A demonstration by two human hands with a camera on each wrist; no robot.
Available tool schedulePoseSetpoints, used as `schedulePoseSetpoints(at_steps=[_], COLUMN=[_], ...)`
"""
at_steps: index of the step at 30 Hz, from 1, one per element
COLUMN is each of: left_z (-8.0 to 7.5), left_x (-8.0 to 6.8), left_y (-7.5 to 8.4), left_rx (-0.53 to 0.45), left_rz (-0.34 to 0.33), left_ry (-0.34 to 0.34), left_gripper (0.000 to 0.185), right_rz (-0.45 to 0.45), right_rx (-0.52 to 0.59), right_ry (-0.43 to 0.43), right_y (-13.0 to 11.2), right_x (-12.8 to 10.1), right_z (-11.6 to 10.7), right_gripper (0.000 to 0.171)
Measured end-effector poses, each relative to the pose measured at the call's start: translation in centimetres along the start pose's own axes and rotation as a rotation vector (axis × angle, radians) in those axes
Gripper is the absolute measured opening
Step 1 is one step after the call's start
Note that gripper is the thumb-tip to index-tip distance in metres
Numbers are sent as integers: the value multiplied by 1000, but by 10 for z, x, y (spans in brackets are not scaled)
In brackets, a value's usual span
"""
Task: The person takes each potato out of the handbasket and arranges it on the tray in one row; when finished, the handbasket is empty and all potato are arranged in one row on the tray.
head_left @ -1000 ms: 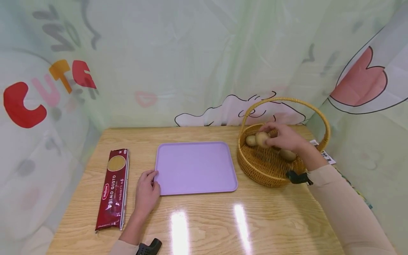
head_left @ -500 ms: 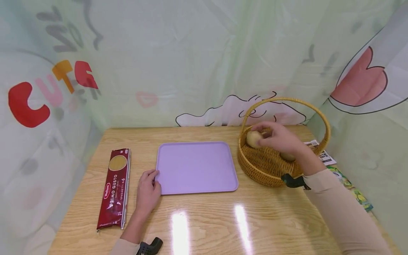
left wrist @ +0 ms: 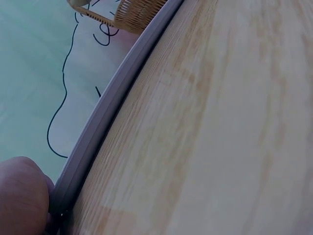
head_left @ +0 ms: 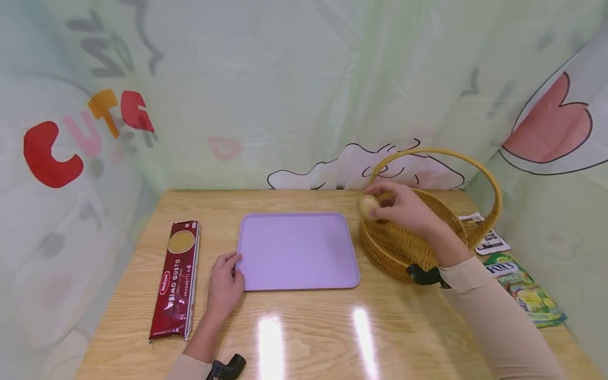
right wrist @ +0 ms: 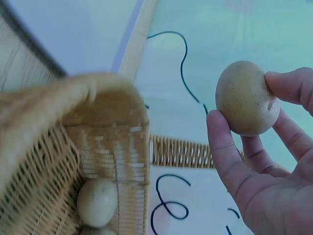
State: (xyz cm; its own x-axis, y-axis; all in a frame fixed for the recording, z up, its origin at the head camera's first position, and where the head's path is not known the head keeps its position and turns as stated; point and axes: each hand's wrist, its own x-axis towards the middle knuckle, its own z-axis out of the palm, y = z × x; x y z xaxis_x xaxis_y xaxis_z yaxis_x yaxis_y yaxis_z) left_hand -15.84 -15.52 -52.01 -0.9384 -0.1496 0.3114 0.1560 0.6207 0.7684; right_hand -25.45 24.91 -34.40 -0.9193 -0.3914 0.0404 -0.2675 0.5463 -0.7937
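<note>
Right hand (head_left: 406, 208) pinches a smooth oval potato (head_left: 368, 206) above the woven basket's (head_left: 394, 253) 9 o'clock rim; left hand (head_left: 225, 285), relaxed, touches the flat lilac tray (head_left: 296, 250).

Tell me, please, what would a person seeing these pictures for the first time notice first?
Most striking is the right hand holding a potato above the left rim of the wicker basket, at the table's far right. Next comes the empty lilac tray in the middle, its near-left corner touched by the left hand. A red spaghetti packet lies further left.
</note>
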Motion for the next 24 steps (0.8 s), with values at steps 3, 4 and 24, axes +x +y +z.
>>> schedulePoseSetpoints(at_steps=[3, 4, 24], left_z=[0, 0, 1], left_x=[-1, -1, 0], left_y=[1, 1, 1], left_rx=[-4, -5, -3], left_rz=[-1, 3, 8], left_ry=[3, 8, 28], left_gripper=[36, 36, 34], right_rz=[7, 8, 17], right_rx=[12, 15, 121], right_ry=[-4, -9, 15], right_y=[-3, -4, -18], right_x=[4, 5, 45], right_z=[6, 8, 60], right_gripper=[43, 44, 47])
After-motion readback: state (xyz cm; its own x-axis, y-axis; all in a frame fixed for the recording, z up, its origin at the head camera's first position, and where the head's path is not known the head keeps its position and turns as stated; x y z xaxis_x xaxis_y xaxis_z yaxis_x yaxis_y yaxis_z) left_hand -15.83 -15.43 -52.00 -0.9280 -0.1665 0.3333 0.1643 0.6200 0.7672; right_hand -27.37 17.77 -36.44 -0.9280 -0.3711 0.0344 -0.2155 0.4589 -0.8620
